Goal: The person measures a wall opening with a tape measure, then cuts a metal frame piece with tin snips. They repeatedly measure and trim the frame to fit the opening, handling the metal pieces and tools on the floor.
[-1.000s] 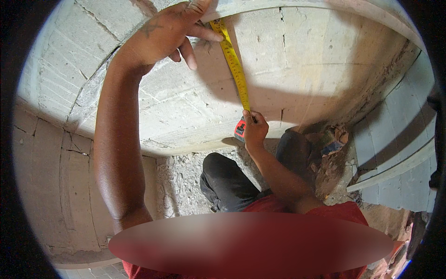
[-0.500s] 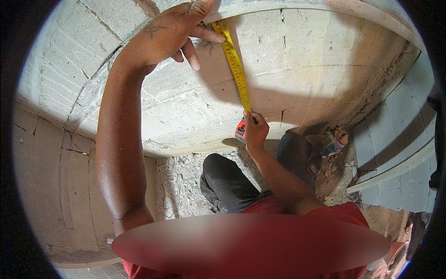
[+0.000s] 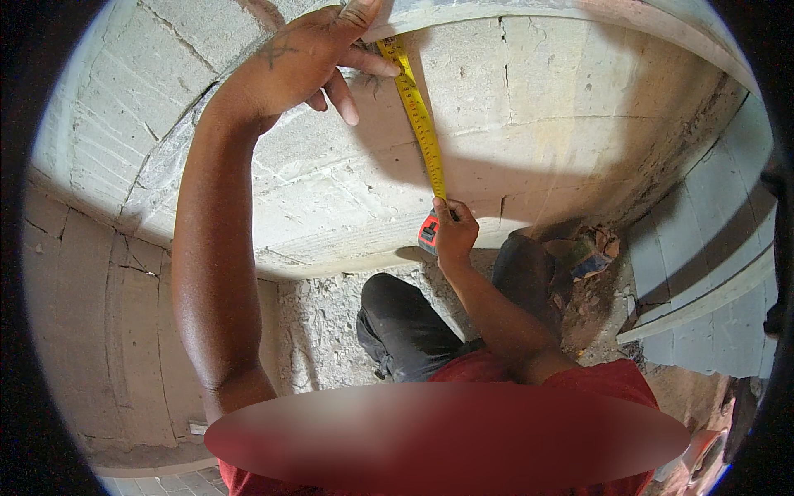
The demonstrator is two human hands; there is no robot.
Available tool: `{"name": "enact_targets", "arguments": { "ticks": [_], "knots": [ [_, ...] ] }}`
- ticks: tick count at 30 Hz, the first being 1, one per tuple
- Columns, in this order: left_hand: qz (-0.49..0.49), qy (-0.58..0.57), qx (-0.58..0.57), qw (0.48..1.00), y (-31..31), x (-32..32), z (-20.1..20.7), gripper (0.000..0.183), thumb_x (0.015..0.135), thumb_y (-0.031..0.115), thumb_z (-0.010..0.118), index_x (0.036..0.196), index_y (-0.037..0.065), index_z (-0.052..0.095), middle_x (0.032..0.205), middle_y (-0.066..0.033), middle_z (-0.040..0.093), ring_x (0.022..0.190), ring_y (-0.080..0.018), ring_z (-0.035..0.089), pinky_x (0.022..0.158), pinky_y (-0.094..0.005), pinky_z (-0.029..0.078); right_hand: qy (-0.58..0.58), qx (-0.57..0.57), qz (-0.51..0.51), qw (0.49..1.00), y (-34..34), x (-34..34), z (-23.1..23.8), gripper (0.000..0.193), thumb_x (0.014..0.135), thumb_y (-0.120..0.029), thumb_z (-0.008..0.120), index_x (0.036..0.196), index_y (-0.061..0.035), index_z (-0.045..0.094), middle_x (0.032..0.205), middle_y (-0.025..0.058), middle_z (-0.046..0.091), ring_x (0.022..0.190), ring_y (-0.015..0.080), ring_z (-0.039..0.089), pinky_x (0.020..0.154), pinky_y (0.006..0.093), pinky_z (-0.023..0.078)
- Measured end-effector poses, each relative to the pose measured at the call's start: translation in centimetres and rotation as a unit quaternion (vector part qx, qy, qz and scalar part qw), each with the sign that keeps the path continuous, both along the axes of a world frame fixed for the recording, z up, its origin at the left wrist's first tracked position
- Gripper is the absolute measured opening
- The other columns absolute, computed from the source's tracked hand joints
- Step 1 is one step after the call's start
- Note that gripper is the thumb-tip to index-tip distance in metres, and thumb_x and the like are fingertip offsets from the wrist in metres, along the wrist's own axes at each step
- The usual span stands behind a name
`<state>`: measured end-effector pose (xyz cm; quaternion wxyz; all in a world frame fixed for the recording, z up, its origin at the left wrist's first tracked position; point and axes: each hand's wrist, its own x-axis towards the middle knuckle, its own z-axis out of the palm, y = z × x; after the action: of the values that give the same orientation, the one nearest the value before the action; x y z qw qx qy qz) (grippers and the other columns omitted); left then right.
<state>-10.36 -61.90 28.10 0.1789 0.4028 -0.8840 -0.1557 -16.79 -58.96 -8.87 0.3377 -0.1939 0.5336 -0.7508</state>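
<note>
A yellow tape measure blade runs down across the pale block wall, from beneath the curved pale edge at the top to its red and black case. My right hand grips the case, its thumb on the blade where it leaves the case. High up, my left hand reaches the pale edge with its fingers spread. The index fingertip touches the side of the blade near its upper end. The tip of the blade is hidden under the edge.
My bent knees in dark trousers are close below the wall. Rough, rubble-strewn ground lies beside them. A crumpled wrapper rests by the wall's foot. Grey-blue panels stand on the right, and a block wall on the left.
</note>
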Motion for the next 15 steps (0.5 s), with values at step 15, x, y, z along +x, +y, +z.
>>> {"name": "enact_targets", "arguments": {
  "ticks": [15],
  "knots": [
    [0.031,0.007,0.009,0.999,0.49,-0.35,-0.09,0.082,0.091,0.072,0.027,0.129,0.003,0.048,0.096,-0.0114,0.073,0.054,-0.0123,0.063,0.045,-0.0223,0.039,0.048,-0.010,-0.031,0.998,0.00,0.02,0.41,0.020,0.084,-0.016,0.072,0.078,0.0020,0.065,0.065,0.0042,0.059,0.060,0.0106,0.050,0.058,0.0283,0.042]
  ]
}}
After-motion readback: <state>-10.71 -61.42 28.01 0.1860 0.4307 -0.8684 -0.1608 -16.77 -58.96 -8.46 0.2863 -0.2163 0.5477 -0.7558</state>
